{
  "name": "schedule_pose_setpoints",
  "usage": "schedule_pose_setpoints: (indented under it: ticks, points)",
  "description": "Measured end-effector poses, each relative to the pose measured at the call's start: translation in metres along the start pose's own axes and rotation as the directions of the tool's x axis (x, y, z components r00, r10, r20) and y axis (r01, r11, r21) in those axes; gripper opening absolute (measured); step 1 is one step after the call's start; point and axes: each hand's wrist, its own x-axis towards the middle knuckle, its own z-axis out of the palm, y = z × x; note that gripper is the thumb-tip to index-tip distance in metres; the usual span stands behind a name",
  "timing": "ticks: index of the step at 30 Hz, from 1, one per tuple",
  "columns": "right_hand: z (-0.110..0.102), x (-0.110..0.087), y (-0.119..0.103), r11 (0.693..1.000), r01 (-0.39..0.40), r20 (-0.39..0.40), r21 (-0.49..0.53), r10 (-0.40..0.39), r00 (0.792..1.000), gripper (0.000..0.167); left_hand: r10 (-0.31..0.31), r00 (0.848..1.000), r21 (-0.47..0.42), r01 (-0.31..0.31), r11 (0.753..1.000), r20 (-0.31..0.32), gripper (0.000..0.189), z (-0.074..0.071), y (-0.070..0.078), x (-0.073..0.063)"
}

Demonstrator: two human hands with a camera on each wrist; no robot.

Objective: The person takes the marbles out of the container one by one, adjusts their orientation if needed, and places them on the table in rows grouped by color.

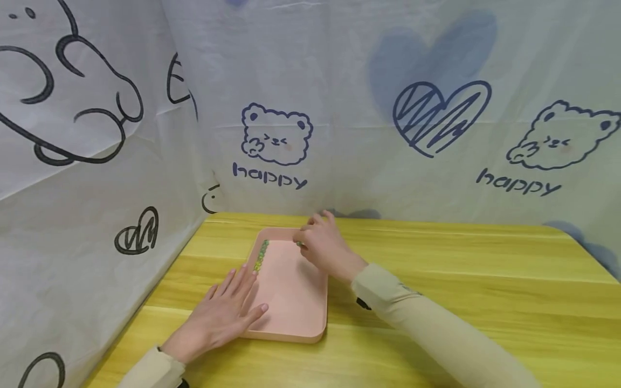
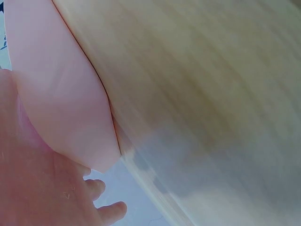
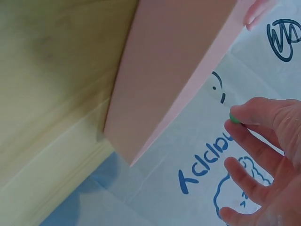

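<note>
A pink rectangular tray lies on the table. Inside it, a row of small green and yellow-green marbles runs along the left wall. My left hand is spread over the tray's left side, its fingertips close to the near end of the row. Over the far right corner of the tray, my right hand pinches a small green marble between thumb and index finger. The other fingers of that hand stand apart in the right wrist view. The left wrist view shows the tray's outer wall beside the left palm.
The yellow wood-grain table stretches away to the right of the tray. White cloth with printed bears and hearts hangs behind the table, and more cloth hangs along the left side.
</note>
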Motion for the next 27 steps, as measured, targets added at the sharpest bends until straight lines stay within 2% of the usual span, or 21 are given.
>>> schedule_pose_setpoints:
  ticks: [10, 16, 27]
  points:
    - [-0.015, -0.029, 0.015, 0.998, -0.031, -0.028, 0.056, 0.033, 0.999, 0.015, 0.002, 1.0, -0.01, -0.002, 1.0, -0.015, 0.084, 0.0, 0.001, 0.0]
    - [-0.021, -0.045, 0.024, 0.998, -0.049, -0.06, 0.043, 0.052, 0.997, 0.015, 0.014, 1.0, -0.005, -0.015, 1.0, -0.025, 0.083, 0.002, -0.001, 0.0]
    - [-0.027, -0.074, 0.045, 0.997, -0.056, -0.164, 0.049, 0.064, 0.984, 0.019, 0.016, 0.999, -0.012, -0.017, 1.0, -0.03, 0.084, 0.004, -0.002, 0.001]
